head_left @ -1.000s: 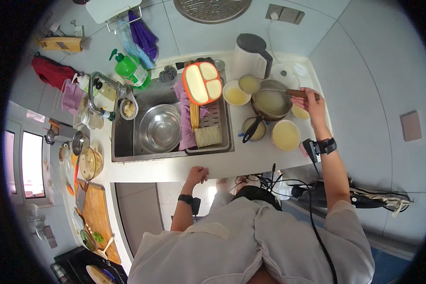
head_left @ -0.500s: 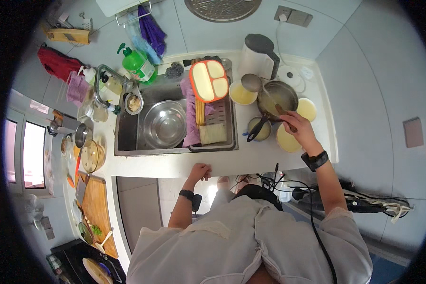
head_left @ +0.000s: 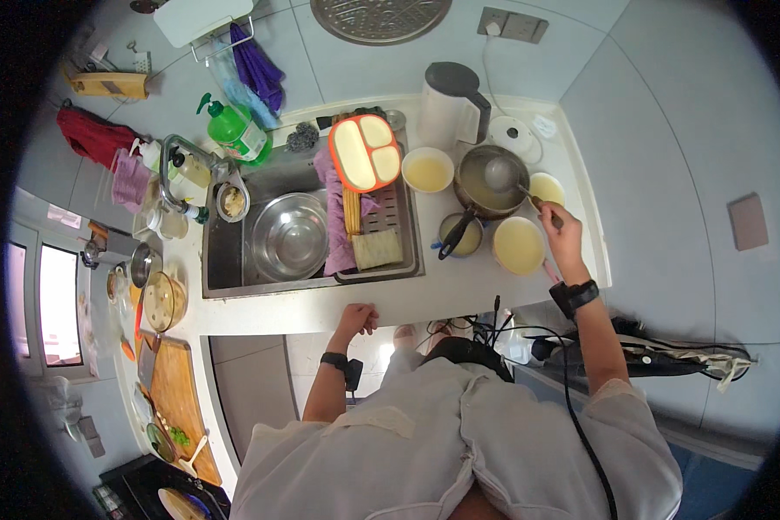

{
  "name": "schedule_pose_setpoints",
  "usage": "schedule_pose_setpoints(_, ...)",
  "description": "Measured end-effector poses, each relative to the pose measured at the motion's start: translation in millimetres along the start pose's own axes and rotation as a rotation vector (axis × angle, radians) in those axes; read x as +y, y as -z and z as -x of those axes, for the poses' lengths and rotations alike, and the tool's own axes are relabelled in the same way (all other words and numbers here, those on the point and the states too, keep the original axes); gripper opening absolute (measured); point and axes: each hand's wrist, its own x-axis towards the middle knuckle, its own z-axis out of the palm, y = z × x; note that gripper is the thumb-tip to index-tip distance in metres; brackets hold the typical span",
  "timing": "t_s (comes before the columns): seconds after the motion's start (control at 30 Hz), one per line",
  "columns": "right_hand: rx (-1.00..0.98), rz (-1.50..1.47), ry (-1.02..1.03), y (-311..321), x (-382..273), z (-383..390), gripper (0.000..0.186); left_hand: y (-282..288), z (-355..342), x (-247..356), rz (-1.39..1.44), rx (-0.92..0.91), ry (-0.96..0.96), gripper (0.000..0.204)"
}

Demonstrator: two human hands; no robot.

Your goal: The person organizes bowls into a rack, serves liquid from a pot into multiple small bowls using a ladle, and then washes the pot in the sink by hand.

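In the head view, the ladle (head_left: 502, 174) has its scoop within the rim of the pot (head_left: 487, 211), toward the right of its opening; whether the scoop touches the liquid or the pot's floor cannot be told. From there its long axis slants out over the pot's right rim, rightward and toward the person. The right hand (head_left: 563, 236), just beyond the pot on the near right, is much the closer of the two and sits in line with that axis. Its fingers are closed around the end of the ladle's handle.

The left hand (head_left: 360, 319) is well apart from the pot, to the left and nearer the person, by the counter's (head_left: 321, 314) front edge. Its fingers are loosely curled, not pressed together, and nothing shows in them.

Around the pot, a white bowl (head_left: 428, 190) of pale yellow liquid stands to the left, a smaller bowl (head_left: 562, 192) just to the right, and a large bowl (head_left: 520, 272) on the near right. A cup (head_left: 477, 250) sits on the near side, under the pot's black handle. The jug (head_left: 442, 113) is behind the pot; the sink (head_left: 221, 279) lies farther left, with an orange-rimmed plate (head_left: 369, 158) over its right part.
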Motion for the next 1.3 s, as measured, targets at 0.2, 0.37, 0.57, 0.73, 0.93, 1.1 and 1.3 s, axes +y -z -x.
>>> schedule_pose_setpoints(0.2,-0.006,0.222,0.227,-27.0,23.6,12.6,0.014,1.2,-1.6,-5.4,0.001,0.007,-0.018,0.035)
schedule_pose_setpoints(0.37,-0.059,-0.344,-0.137,-33.2,38.7,11.6,0.019,1.0,-3.2,-4.7,-0.017,0.002,-0.030,0.036)
schedule_pose_setpoints(0.57,-0.053,-0.613,-0.392,-3.6,23.3,3.5,0.025,1.9,-3.2,-7.3,-0.009,0.005,-0.009,0.036)
schedule_pose_setpoints(0.73,0.009,-0.570,-0.446,23.9,14.2,-3.1,0.029,0.2,-0.9,-4.4,-0.016,0.018,-0.033,0.035)
schedule_pose_setpoints(0.93,0.006,-0.534,-0.340,43.8,-24.6,-18.4,0.030,0.7,-1.2,-3.2,-0.027,0.018,-0.011,0.034)
schedule_pose_setpoints(1.1,-0.033,-0.608,-0.300,32.4,-45.3,-37.5,0.029,0.2,-0.8,-4.4,-0.027,0.017,-0.038,0.034)
schedule_pose_setpoints(1.3,-0.152,-0.715,-0.269,-15.8,-37.9,-44.4,0.027,-1.1,-8.2,-2.8,-0.012,0.013,-0.020,0.035)
